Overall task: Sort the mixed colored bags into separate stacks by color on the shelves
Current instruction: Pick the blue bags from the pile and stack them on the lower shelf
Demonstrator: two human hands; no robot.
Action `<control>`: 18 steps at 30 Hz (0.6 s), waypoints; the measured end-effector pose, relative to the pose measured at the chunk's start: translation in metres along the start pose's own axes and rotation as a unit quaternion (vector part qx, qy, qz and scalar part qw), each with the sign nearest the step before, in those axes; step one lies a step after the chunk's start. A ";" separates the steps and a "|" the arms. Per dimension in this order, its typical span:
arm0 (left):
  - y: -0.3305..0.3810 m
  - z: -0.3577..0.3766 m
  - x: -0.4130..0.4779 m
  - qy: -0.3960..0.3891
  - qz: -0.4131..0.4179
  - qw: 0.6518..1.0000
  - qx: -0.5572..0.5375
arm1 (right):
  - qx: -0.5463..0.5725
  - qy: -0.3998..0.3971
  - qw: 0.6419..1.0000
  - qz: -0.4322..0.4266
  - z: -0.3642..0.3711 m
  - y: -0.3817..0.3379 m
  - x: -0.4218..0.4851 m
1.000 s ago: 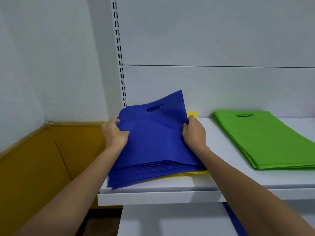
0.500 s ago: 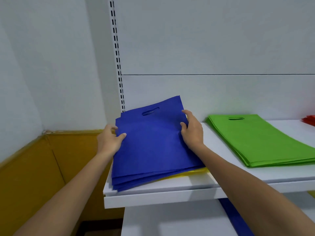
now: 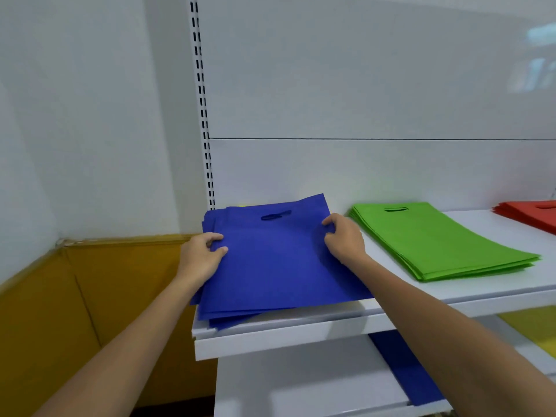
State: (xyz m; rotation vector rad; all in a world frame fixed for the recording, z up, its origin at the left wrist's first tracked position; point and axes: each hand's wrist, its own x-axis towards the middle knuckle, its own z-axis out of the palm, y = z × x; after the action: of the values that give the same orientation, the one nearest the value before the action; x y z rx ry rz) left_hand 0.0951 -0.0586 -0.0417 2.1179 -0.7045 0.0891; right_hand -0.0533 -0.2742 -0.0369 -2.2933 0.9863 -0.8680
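Note:
A stack of blue bags (image 3: 276,263) lies at the left end of the white shelf (image 3: 301,335), its handle cut-outs toward the back wall. My left hand (image 3: 201,257) grips the stack's left edge, thumb on top. My right hand (image 3: 343,239) grips the right edge with curled fingers. A sliver of yellow (image 3: 242,205) peeks out behind the stack. To the right lie a green stack (image 3: 436,239) and, at the frame's edge, a red stack (image 3: 529,215).
A slotted upright (image 3: 203,115) runs up the back wall just behind the blue stack. Left of the shelf stands a mustard-coloured panel (image 3: 90,296). On the lower shelf lie a blue bag (image 3: 403,365) and something yellow (image 3: 538,329).
The blue stack has been pushed back and squared; the yellow bag under it at the front no longer shows. The view has shifted right, bringing the red stack into sight.

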 end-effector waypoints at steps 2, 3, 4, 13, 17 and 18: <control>0.005 0.003 -0.001 -0.004 0.010 1.000 0.009 | 0.022 0.010 1.000 0.005 -0.002 0.004 -0.003; 0.006 0.004 -0.001 -0.007 0.013 1.000 0.013 | 0.040 0.009 0.999 0.014 -0.003 0.004 -0.005; 0.006 0.006 -0.001 -0.011 0.016 1.000 0.017 | 0.052 0.007 0.998 0.021 -0.004 0.005 -0.006; 0.001 0.019 -0.014 -0.003 0.060 0.997 0.047 | -0.046 -0.023 0.999 0.007 0.000 0.015 -0.017; -0.001 0.025 -0.018 0.021 0.073 0.996 0.050 | 0.003 0.013 1.000 -0.024 0.005 0.016 -0.019; -0.001 0.024 -0.018 0.021 0.071 0.996 0.044 | -0.001 0.019 0.999 -0.042 0.006 0.016 -0.020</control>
State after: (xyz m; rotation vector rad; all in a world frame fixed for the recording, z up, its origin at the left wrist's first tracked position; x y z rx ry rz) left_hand 0.0761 -0.0685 -0.0632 2.1405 -0.8379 0.2459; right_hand -0.0664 -0.2677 -0.0582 -2.3425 0.9125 -0.9484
